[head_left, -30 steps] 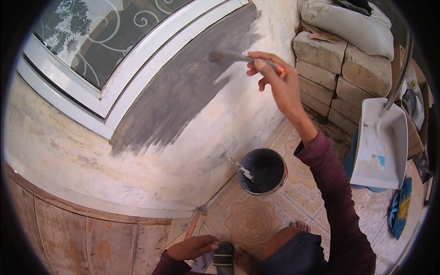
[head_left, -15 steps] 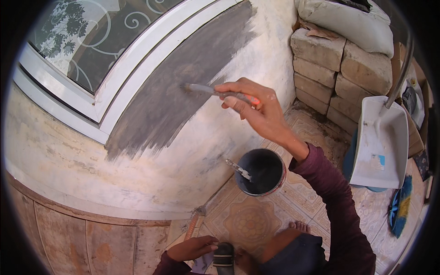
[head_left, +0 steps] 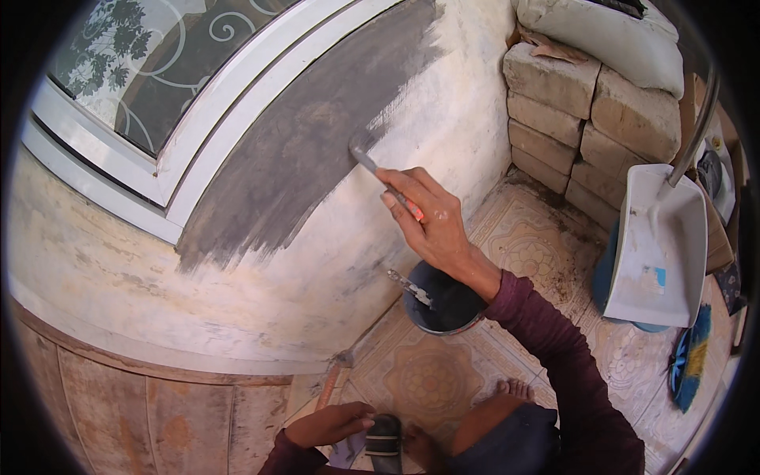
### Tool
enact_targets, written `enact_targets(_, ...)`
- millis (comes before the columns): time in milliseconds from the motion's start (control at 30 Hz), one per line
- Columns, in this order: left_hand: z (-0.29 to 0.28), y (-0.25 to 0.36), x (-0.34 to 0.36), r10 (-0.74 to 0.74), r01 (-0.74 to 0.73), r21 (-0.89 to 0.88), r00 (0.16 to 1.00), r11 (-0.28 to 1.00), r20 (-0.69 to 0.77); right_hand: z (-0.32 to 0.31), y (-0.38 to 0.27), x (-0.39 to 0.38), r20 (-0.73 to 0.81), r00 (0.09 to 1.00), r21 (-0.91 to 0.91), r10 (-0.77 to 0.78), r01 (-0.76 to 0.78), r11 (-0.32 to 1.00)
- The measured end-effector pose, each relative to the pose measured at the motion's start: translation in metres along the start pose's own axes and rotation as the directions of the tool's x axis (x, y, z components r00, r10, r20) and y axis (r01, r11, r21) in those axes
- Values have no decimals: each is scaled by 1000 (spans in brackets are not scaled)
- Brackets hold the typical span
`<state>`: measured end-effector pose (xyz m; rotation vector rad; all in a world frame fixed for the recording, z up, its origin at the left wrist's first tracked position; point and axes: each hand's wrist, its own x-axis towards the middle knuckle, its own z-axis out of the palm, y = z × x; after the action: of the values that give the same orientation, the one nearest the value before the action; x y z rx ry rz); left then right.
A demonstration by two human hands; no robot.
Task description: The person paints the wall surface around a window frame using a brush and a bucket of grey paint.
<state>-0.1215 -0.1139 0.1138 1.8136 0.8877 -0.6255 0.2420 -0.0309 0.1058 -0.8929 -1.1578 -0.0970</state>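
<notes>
My right hand point(head_left: 439, 222) is closed round the handle of a paintbrush point(head_left: 366, 157). The brush's tip touches the lower edge of a dark grey coated patch point(head_left: 297, 162) on the pale wall point(head_left: 332, 261), under the white window frame point(head_left: 261, 99). Below my right wrist stands a round bucket point(head_left: 445, 299) with dark grey content, its right rim partly covered by my forearm. A smeared stick-like tool point(head_left: 409, 286) leans in it, its lower end in the bucket. My left hand point(head_left: 328, 423) hangs low beside a black sandal point(head_left: 383, 445), fingers loosely stretched and holding nothing visible.
Stacked pale blocks point(head_left: 550, 115) with a white sack point(head_left: 606, 36) on top fill the far right corner. A white dustpan point(head_left: 657, 245) stands at the right, near a blue and yellow brush head point(head_left: 691, 356). Wooden boards point(head_left: 186, 419) line the lower left.
My right hand has moved the brush right and slightly down, from inside the grey patch to its lower edge. My forearm now covers part of the bucket. The left hand stays put.
</notes>
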Motion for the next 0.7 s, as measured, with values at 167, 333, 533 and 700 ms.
enact_targets(167,1,4,-4,-25,24,-31,1000,999,-17,-35,1,19,127,929,279,348,-370,886)
enact_targets(333,0,9,-8,8,-8,3,1000,1000,-30,-80,60,57,-141,896,264,421,-376,888)
enact_targets(533,-1,10,-4,8,-8,-2,1000,1000,-30,-51,29,26,-57,971,-26,233,-234,972)
enact_targets(700,-3,16,-2,-15,17,56,1000,998,-25,-57,-20,2,347,905,83,247,-292,953)
